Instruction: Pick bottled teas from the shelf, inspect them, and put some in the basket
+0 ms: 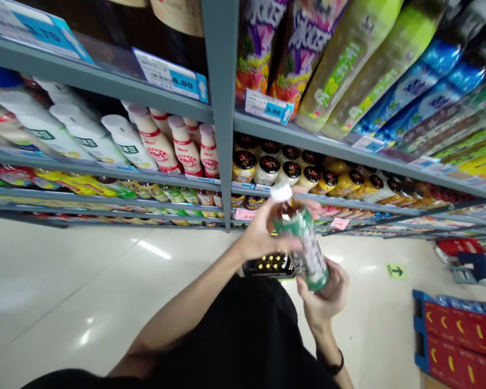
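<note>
A bottle of dark drink with a white cap and a green-and-white label is held tilted in front of me, a little blurred. Near its neck, my left hand is closed round the upper part. Its base rests in my right hand, whose fingers wrap the lower end. Behind the bottle are the lower shelves with jars under black lids. A black patterned object with yellow dots shows on the floor below my left hand, partly hidden.
Shelves of drinks run across the front, with a grey upright post between two bays. White bottles stand left, tall green bottles upper right. Red boxes sit on a blue pallet. A floor arrow sign lies right.
</note>
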Available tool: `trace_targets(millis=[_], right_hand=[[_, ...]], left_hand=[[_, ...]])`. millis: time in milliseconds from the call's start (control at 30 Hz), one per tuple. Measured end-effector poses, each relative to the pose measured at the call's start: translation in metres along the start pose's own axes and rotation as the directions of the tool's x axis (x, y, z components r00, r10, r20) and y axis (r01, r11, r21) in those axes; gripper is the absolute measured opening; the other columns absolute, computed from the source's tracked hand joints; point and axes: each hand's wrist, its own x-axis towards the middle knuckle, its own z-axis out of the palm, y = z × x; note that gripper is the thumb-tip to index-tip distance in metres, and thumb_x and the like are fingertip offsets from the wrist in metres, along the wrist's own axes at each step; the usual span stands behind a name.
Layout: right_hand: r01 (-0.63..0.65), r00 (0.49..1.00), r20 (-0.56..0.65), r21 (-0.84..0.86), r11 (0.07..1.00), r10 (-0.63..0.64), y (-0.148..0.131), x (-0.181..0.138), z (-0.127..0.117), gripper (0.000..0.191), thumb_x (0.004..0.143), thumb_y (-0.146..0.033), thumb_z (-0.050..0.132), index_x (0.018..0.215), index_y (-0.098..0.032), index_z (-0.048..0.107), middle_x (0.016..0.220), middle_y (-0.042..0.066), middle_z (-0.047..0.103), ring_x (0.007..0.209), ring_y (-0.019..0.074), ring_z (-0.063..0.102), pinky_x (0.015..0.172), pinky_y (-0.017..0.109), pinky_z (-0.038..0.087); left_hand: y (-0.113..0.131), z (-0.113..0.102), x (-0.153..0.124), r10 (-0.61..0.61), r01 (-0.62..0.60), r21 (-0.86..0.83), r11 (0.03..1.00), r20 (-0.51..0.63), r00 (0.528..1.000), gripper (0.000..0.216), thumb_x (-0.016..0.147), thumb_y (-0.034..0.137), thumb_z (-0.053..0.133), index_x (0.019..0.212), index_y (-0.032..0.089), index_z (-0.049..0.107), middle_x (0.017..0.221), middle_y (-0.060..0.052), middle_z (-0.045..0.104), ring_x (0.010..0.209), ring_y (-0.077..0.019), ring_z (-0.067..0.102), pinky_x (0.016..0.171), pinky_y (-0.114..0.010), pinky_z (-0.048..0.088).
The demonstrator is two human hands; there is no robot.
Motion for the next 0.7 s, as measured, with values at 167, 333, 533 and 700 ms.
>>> trace_targets(millis=[167, 333, 533, 700], right_hand=[[-0.745, 0.664, 0.310, 0.197, 0.637, 0.681, 0.019, 0.012, -0.011, 0.057, 0.090, -0.058, 0.075, 0.128, -0.017, 0.060, 0.109, 0.012, 0.071, 0.074, 0.0221, 0.070, 0.054, 0.032, 0.059], [-0.968, 0.167, 0.641, -0.036, 0.248, 0.749, 0.091, 0.018, -0.036, 0.066, 0.083, -0.072, 0.074, 0.108, -0.012, 0.064, 0.063, 0.004, 0.065, 0.047, 0.0205, 0.062, 0.038, 0.029, 0.051], [-0.987, -0.080, 0.633, -0.158, 0.028, 0.770, 0.203, -0.030, -0.049, 0.051, 0.101, -0.061, 0.059, 0.082, -0.013, 0.062, 0.055, 0.003, 0.061, 0.038, 0.0114, 0.050, 0.033, 0.019, 0.036], [-0.981, -0.194, 0.455, -0.116, -0.158, 0.869, 0.282, -0.109, -0.052, 0.035, 0.111, -0.046, 0.053, 0.101, -0.014, 0.060, 0.067, -0.002, 0.061, 0.047, 0.0099, 0.057, 0.044, 0.019, 0.048]], left_hand=[[-0.057, -0.069, -0.020, -0.198, 0.229, 0.067, 0.971, -0.305, 0.931, 0.054, 0.083, 0.056, 0.086, 0.124, 0.023, 0.075, 0.121, -0.008, 0.075, 0.096, -0.0199, 0.072, 0.076, -0.025, 0.059], [-0.095, -0.111, -0.067, -0.564, 0.642, 0.180, 0.745, -0.343, 0.751, 0.064, 0.073, 0.050, 0.092, 0.128, 0.023, 0.074, 0.135, -0.008, 0.071, 0.115, -0.0315, 0.068, 0.083, -0.034, 0.061], [-0.154, -0.108, -0.111, -0.870, 0.938, 0.088, 0.335, -0.353, 0.343, 0.063, 0.061, 0.031, 0.101, 0.115, 0.010, 0.076, 0.113, -0.014, 0.076, 0.104, -0.0340, 0.073, 0.096, -0.049, 0.062], [-0.247, -0.101, -0.143, -0.898, 0.989, -0.032, 0.148, -0.424, 0.120, 0.076, 0.056, 0.045, 0.105, 0.111, 0.009, 0.066, 0.095, -0.008, 0.075, 0.093, -0.0319, 0.078, 0.098, -0.053, 0.064]])
